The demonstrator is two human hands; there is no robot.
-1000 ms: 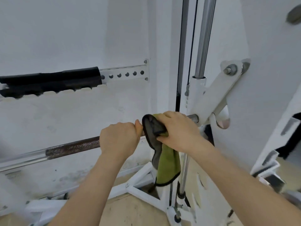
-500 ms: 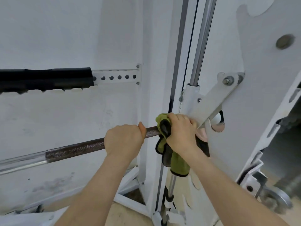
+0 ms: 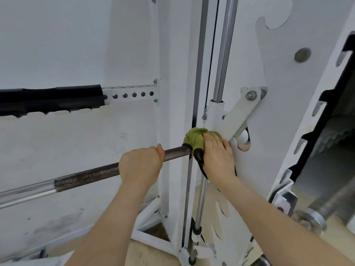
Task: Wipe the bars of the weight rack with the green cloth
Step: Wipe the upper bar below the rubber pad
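So, prob mid-job imo: we've got the green cloth (image 3: 194,139) bunched over the rt end of the knurled barbell (image 3: 88,175), right against the white carriage (image 3: 216,112), w/ our right hand (image 3: 218,156) curled over it and a tail hanging below. Our left hand (image 3: 141,164) is wrapped round the bar just beside it, no cloth. Can't tell what's clean yet; the long left stretch, the chrome guide rod (image 3: 223,54) and the black-padded rail (image 3: 50,100) likely still to do. Count: 2 hands, 1 cloth, 1 barbell, 1 guide rod, 1 padded rail.
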